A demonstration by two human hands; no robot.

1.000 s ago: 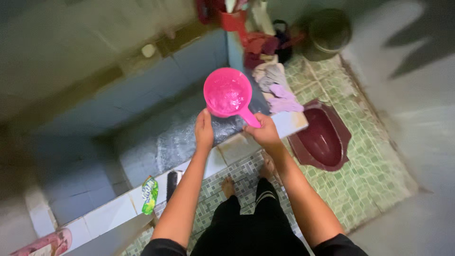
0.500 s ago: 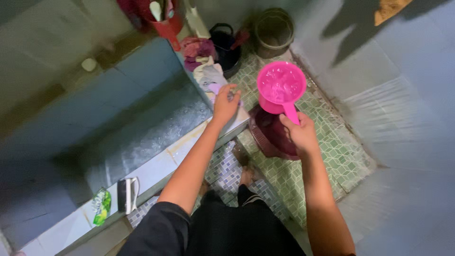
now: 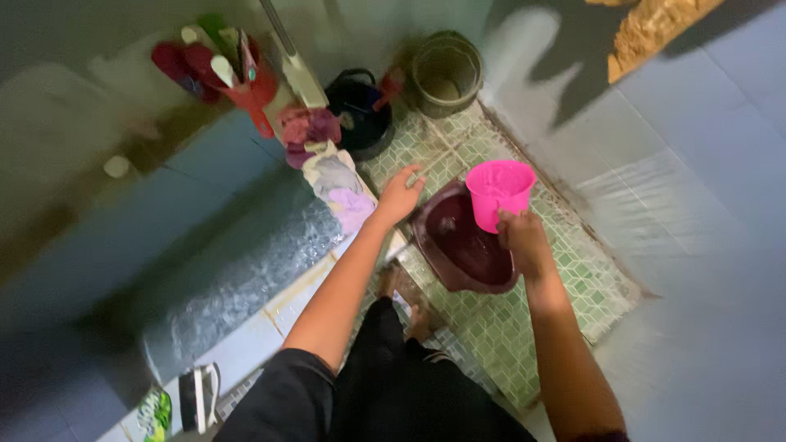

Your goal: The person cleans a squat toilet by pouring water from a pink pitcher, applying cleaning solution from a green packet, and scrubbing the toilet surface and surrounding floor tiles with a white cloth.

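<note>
- The right hand (image 3: 522, 237) has its grip closed on the handle of the pink water dipper (image 3: 499, 192), held just over the far right rim of the dark red squat toilet (image 3: 458, 245) set in the green tiled floor (image 3: 532, 327).
- The dipper looks level and seems to hold water; as a judgement, scooping is done and pouring into the toilet is left.
- The left hand (image 3: 399, 196) holds nothing, fingers loosely spread, hovering near the cloths (image 3: 340, 192) draped on the edge of the water basin (image 3: 237, 254) at left.
- Both arms reach forward, the right wrist bent down over the bowl.
- A bucket (image 3: 446, 74) stands far off.
</note>
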